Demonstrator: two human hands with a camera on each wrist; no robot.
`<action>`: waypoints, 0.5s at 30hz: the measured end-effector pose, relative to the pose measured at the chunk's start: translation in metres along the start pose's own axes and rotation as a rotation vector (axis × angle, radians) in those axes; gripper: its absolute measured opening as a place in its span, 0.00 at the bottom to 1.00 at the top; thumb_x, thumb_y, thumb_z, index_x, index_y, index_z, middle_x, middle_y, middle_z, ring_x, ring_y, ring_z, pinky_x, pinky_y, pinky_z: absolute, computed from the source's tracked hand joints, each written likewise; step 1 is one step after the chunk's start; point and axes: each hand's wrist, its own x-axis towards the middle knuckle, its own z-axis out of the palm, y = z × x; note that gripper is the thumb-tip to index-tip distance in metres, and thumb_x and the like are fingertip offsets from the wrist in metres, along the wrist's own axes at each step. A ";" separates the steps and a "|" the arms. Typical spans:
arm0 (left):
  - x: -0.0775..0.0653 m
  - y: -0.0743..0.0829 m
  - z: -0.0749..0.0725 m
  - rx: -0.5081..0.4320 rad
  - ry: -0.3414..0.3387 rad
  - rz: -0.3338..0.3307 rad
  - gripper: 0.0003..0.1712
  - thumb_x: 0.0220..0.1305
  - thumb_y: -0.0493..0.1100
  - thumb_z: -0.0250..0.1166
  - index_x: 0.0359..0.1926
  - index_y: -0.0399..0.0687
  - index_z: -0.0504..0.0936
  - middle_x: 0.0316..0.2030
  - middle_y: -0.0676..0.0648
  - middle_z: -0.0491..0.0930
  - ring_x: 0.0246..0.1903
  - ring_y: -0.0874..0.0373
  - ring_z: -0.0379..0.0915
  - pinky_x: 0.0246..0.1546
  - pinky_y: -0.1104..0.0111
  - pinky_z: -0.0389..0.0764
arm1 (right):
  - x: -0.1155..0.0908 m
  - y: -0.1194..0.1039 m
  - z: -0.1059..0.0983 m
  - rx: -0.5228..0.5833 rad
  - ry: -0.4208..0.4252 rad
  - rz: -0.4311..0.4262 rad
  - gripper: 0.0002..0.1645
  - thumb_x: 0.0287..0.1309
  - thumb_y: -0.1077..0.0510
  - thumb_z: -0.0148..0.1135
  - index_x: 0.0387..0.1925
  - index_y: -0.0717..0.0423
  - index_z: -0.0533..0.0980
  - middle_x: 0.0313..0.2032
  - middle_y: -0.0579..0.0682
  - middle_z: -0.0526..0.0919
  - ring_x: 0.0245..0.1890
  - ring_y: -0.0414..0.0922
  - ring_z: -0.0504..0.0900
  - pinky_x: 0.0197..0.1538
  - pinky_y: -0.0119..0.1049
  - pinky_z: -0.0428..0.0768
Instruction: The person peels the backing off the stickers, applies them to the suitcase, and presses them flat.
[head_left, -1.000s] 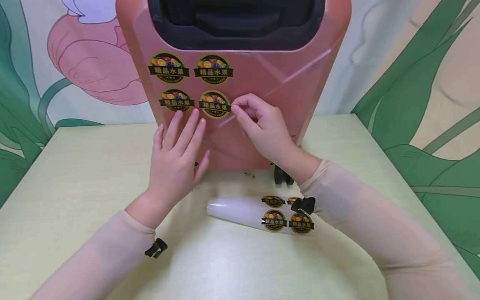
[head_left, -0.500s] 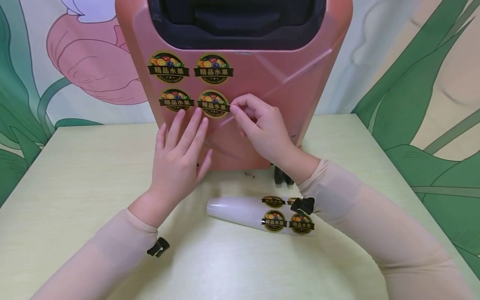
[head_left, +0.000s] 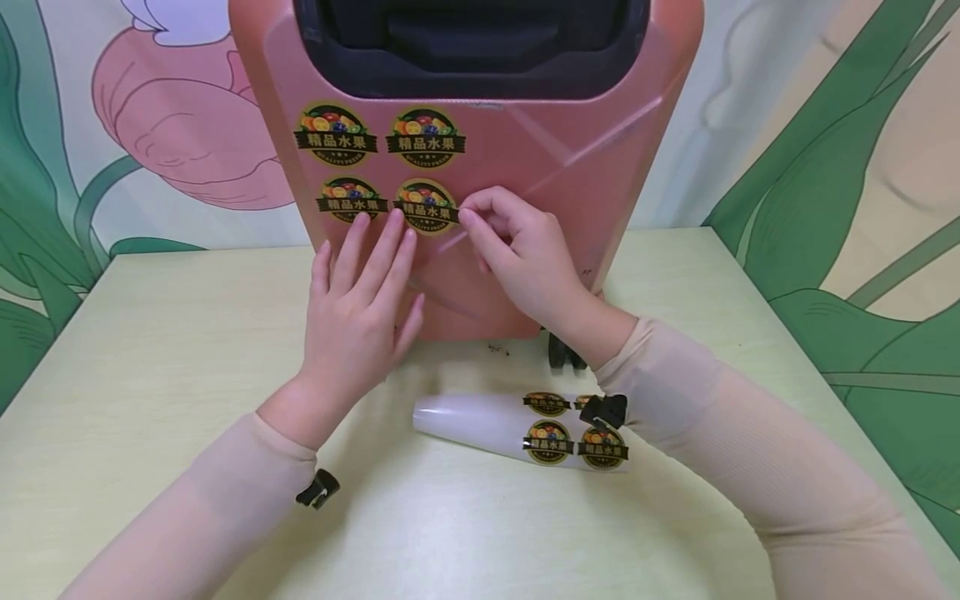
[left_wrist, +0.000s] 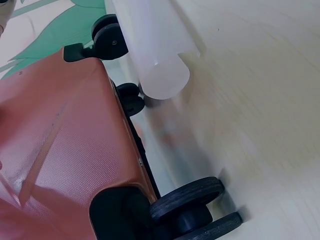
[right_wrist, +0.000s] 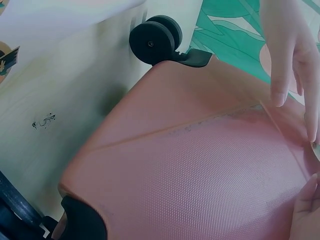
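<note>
A pink suitcase [head_left: 585,183] stands upright, its front bearing round fruit stickers in two rows. The lower right sticker [head_left: 426,198] has its right end pinched between the thumb and index finger of my right hand [head_left: 528,254]. Fingers spread and fairly straight, my left hand [head_left: 352,325] has its fingertips at the lower edges of that sticker and the lower left sticker [head_left: 348,190]. Two more stickers make up the upper row, one of them the upper right sticker [head_left: 426,125]. Both hands show at the right edge of the right wrist view.
On the table [head_left: 420,533] lies a curled white sticker sheet [head_left: 472,421] with several stickers at its right end, partly under my right wrist. Black caster wheels [left_wrist: 187,200] support the suitcase. A wall with painted leaves and flowers [head_left: 195,125] stands behind.
My left hand has shifted slightly right and its fingertips slightly up, toward the lower right sticker. That sticker has moved a little left, with my right hand still pinching its end.
</note>
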 end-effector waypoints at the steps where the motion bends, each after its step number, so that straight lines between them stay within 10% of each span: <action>1: 0.001 0.000 0.000 0.007 -0.005 -0.001 0.33 0.60 0.45 0.58 0.65 0.40 0.65 0.68 0.46 0.59 0.68 0.46 0.46 0.63 0.45 0.46 | 0.000 0.000 0.000 -0.001 0.000 0.001 0.09 0.65 0.59 0.53 0.36 0.61 0.75 0.13 0.48 0.70 0.15 0.40 0.67 0.22 0.34 0.61; 15: 0.001 -0.002 0.001 0.063 -0.030 0.001 0.34 0.60 0.46 0.58 0.66 0.41 0.64 0.68 0.46 0.57 0.69 0.46 0.44 0.63 0.45 0.44 | 0.000 0.000 -0.003 -0.066 0.020 0.005 0.10 0.64 0.58 0.54 0.39 0.61 0.78 0.15 0.48 0.72 0.16 0.39 0.67 0.24 0.32 0.65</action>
